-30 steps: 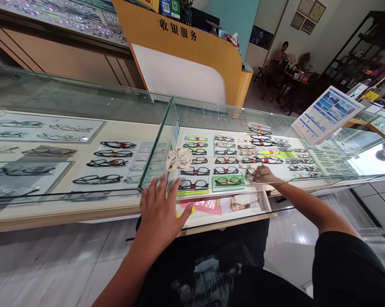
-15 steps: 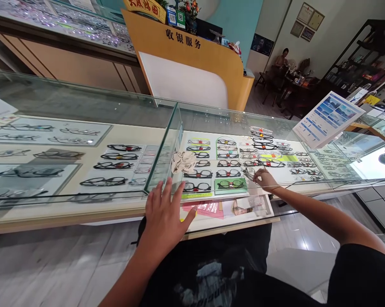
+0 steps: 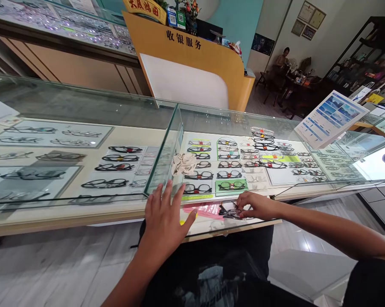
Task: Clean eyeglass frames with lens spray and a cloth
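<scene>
My left hand lies flat with fingers spread on the front edge of the glass display counter. My right hand is closed on a pair of thin-framed glasses over the pulled-out tray at the counter's near side. Pink paper lies in the tray next to the glasses. Rows of dark-framed glasses sit on the white shelf under the glass. One pair rests on a green pad. A crumpled beige cloth lies among them.
A slanted glass divider splits the case. An orange cashier desk stands beyond. A tilted printed sign stands on the counter at right. A person sits at a far table. Grey tiled floor lies below.
My right hand has drawn back from the shelf inside the case to the pulled-out tray, bringing a pair of glasses. My left hand has stayed on the counter edge.
</scene>
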Action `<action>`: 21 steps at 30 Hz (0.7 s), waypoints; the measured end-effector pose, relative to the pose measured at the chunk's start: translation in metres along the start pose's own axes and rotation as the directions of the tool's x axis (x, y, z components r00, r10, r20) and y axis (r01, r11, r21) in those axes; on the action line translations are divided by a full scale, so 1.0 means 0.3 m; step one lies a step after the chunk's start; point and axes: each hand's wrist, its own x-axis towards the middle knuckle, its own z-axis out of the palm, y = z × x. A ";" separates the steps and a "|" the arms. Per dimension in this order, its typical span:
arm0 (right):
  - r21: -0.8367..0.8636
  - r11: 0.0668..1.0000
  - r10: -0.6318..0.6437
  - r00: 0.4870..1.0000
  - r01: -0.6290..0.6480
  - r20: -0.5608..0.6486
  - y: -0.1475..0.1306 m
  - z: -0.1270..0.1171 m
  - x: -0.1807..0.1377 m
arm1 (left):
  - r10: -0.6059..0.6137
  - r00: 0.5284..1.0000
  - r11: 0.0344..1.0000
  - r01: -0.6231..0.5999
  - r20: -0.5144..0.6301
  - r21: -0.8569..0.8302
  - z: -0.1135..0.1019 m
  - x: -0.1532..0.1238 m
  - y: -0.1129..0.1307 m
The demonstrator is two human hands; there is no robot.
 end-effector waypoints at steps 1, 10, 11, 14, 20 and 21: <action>0.006 1.000 -0.018 1.000 0.017 0.018 -0.034 -0.018 -0.002 | -0.002 1.000 1.000 0.002 0.003 -0.001 -0.001 0.000 0.000; -0.485 0.871 -0.224 0.943 0.079 -0.248 -0.137 -0.339 0.087 | -0.009 1.000 1.000 0.009 0.008 -0.003 -0.003 -0.001 0.000; -0.553 0.833 -0.191 0.943 0.009 -0.272 -0.114 -0.359 0.118 | -0.006 1.000 1.000 0.006 0.006 -0.002 -0.002 -0.001 -0.001; -0.648 0.744 -0.072 0.944 -0.164 -0.322 -0.041 -0.379 0.211 | 0.012 1.000 1.000 -0.012 -0.001 0.007 -0.001 -0.002 -0.005; -0.700 0.666 0.023 0.945 -0.257 -0.325 0.026 -0.369 0.285 | 0.036 0.999 0.999 -0.036 -0.021 0.030 0.009 -0.004 -0.011; -0.702 0.663 0.023 0.944 -0.260 -0.329 0.030 -0.369 0.284 | 0.037 0.999 0.999 -0.036 -0.025 0.032 0.010 -0.005 -0.012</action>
